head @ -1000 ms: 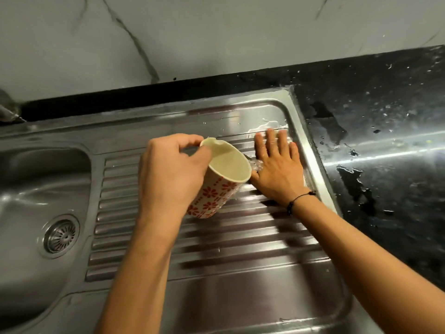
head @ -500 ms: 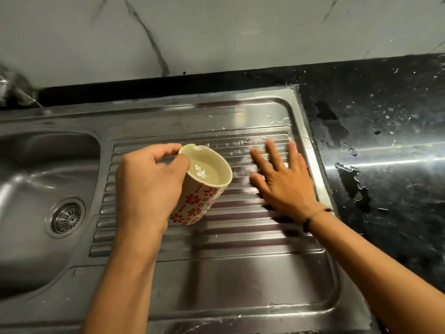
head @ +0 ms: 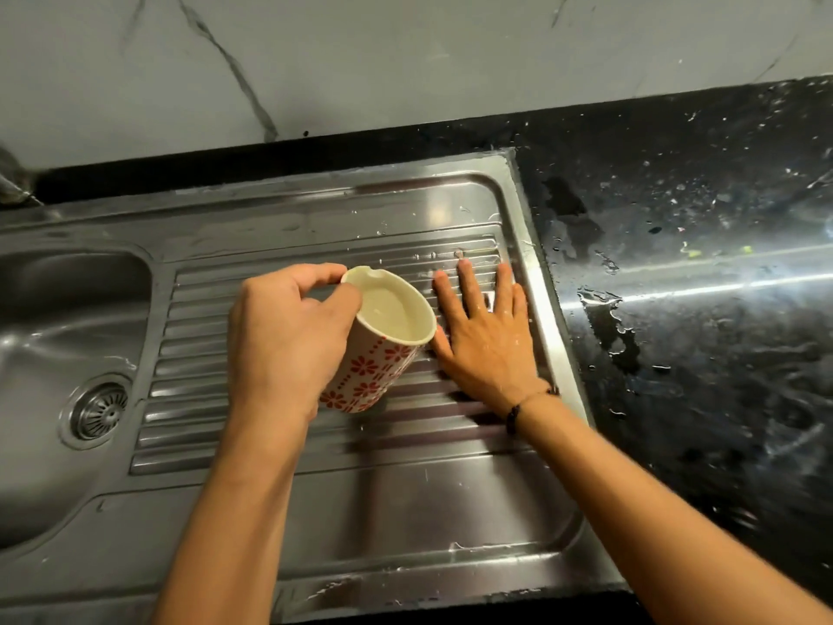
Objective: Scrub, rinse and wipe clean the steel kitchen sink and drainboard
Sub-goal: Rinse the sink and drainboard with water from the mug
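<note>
On the wet steel drainboard (head: 405,512), the flat, open right hand (head: 484,340) has slid toward 2 o'clock, rubbing rinse-water along, while the left hand (head: 288,336) grips the tilted cup (head: 378,349).

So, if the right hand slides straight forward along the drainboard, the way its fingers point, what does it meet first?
The right hand lies flat on the drainboard, fingers pointing toward the wall. First it would probably meet the raised back rim of the drainboard, then the black counter strip; nothing else shows in that line.

The sink (head: 54,336) ran off the left edge; a blurred tap (head: 11,182) sat there; the cup (head: 383,349) hid some ribs.
</note>
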{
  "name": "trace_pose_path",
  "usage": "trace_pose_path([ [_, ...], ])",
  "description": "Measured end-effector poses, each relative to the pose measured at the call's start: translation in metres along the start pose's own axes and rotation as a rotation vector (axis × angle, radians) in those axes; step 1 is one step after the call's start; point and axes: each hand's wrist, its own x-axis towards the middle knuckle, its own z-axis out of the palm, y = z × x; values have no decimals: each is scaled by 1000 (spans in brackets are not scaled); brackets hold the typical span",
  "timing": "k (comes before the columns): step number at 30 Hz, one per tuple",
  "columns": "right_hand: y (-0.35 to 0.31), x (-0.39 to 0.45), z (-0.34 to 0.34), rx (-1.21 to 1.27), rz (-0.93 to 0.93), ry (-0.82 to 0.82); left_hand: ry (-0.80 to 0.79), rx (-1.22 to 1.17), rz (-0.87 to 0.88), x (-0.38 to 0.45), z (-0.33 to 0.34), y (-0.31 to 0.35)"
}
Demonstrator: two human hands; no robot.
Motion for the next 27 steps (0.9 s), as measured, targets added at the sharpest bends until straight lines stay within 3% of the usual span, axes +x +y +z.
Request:
trace_pose_path([
  [3, -3, -29, 9, 33, 82, 79, -15, 16, 2, -4, 2, 2],
  [5, -1, -28, 8, 39, 90, 26, -31, 34, 0, -4, 6, 1],
  [12, 9, 59, -10, 10, 80, -29, -14, -1, 3, -5, 11, -6],
  [19, -6, -33, 6, 79, 179, 113, -83, -6, 11, 8, 3, -10],
  [27, 4, 81, -14, 25, 176, -25, -158, -3, 39, 28, 0, -2],
])
